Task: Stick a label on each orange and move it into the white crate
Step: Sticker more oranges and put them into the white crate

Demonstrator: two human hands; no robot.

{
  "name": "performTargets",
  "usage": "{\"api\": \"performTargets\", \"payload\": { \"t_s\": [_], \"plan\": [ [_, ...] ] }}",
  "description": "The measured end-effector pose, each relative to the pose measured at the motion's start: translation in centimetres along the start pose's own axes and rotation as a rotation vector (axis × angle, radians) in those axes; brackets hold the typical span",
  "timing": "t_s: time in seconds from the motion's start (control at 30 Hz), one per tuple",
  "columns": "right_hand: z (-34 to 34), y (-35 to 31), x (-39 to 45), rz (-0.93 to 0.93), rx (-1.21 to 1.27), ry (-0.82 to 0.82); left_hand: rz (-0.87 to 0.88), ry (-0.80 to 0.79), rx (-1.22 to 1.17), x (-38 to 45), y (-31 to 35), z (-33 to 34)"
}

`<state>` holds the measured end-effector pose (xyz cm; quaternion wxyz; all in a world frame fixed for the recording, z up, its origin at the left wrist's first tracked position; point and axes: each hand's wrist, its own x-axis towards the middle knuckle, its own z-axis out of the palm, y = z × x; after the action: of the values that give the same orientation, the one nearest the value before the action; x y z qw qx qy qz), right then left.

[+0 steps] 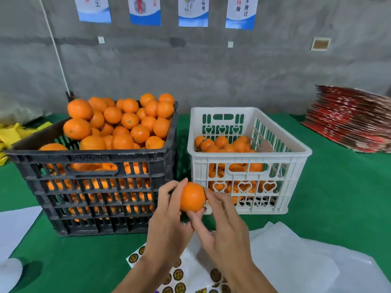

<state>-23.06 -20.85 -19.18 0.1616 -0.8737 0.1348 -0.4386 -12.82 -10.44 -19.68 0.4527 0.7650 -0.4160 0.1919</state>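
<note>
Single orange [192, 197] held in mid-air above the green surface [338, 197], in front of the gap between the two crates and just short of the near left corner of the white crate [249, 160]. Left hand [169, 220] wrapped around the fruit's left side and underside, fingers [177, 187] curled over the top and thumb pressed up from below, closed firmly on the fruit. Right hand [224, 227] against the fruit's right side, fingers loosely spread, forefinger tip touching the peel at its upper right edge; whether a label sits under that fingertip cannot be told. Both forearms entering from the bottom edge.

White crate on the right, partly filled with oranges visible over its rim and through heart-shaped cut-outs in the front wall. Black crate [95, 187] on the left, just beside the white one, heaped with oranges well above its rim.

Sheet of round dark-and-gold labels [178, 274] lying on the surface beneath the forearms, partly hidden by them. White plastic sheeting [296, 261] spread to the right of the labels. White paper [14, 225] at the left edge. Yellow material [12, 134] behind the black crate's left corner. Stack of red printed cardboard [351, 121] at far right, well apart from the crates. Grey wall [211, 70] behind, carrying four blue-and-white posters [145, 10] along the top.
</note>
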Motion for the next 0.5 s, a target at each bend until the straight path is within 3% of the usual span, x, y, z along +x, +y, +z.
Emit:
{"api": "performTargets", "payload": {
  "t_s": [0.13, 0.23, 0.37, 0.43, 0.5],
  "plan": [
    [-2.2, -1.0, 5.9, 0.075, 0.114, 0.123, 0.063, 0.075, -0.121, 5.9, 3.3, -0.9],
    [-3.8, -0.6, 10.3, 0.085, 0.144, 0.185, 0.16, -0.033, -0.156, 11.0, 6.1, -1.4],
    [-4.3, 0.5, 12.7, 0.094, 0.04, 0.125, 0.223, -0.356, 0.147, 17.7, 5.9, -2.9],
    [-3.7, 0.8, 12.3, 0.067, -0.002, 0.084, 0.216, -0.372, 0.315, 20.3, 4.1, -4.6],
    [-2.7, 1.1, 12.0, 0.018, -0.022, 0.046, 0.09, -0.349, 0.433, 22.3, 1.3, -6.5]
  ]
}}
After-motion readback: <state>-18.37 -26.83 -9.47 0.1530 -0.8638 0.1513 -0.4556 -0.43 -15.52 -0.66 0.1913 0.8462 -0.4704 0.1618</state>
